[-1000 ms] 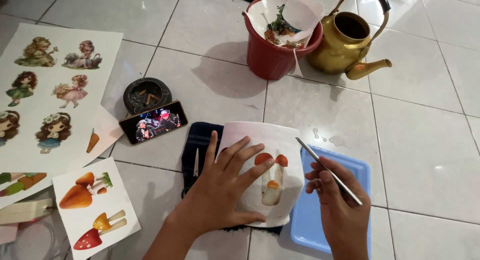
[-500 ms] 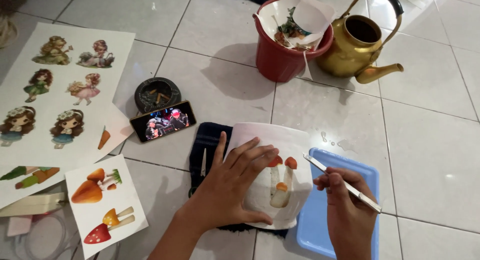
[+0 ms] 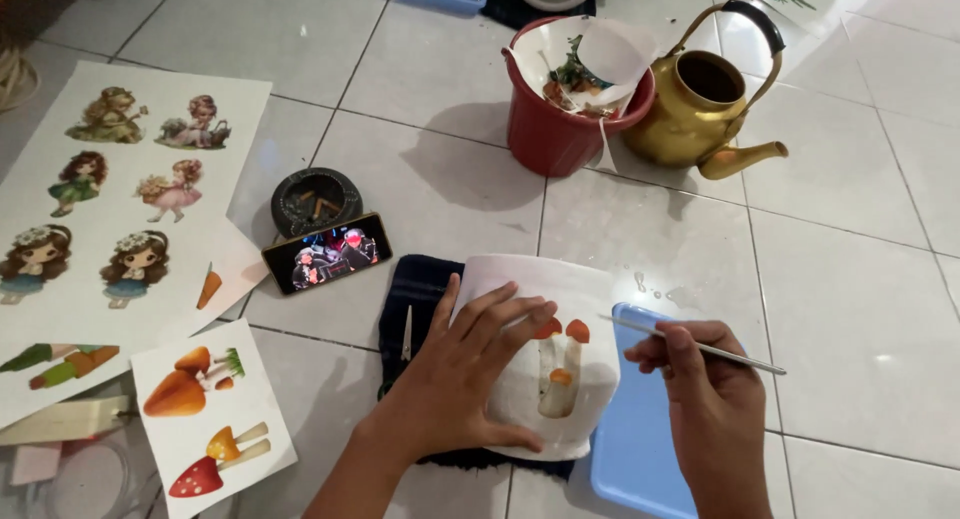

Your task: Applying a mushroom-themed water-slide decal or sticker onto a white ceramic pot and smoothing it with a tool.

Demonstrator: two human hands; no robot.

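The left hand (image 3: 465,379) lies flat, palm down, fingers spread, pressing on the white paper with mushroom pictures (image 3: 560,364). That paper rests on a dark cloth (image 3: 415,294) on the tiled floor (image 3: 850,279), near the floor's lower edge in view. The right hand (image 3: 705,399) is curled, thumb and fingers pinching a thin metal tool (image 3: 690,346) that lies nearly level, its tip pointing left at the paper's right edge. Under the right hand sits a blue tray (image 3: 635,449), touching the paper's right side.

Just left of the cloth a phone (image 3: 325,252) leans with its screen lit, and a dark round ashtray (image 3: 316,199) stands behind it. Along the floor's left edge lie a sheet of doll pictures (image 3: 110,189) and a smaller sheet with mushroom and carrot pictures (image 3: 210,414). Toward the far edge stand a red bucket (image 3: 550,129) filled with paper scraps and, touching its right side, a brass kettle (image 3: 700,109).
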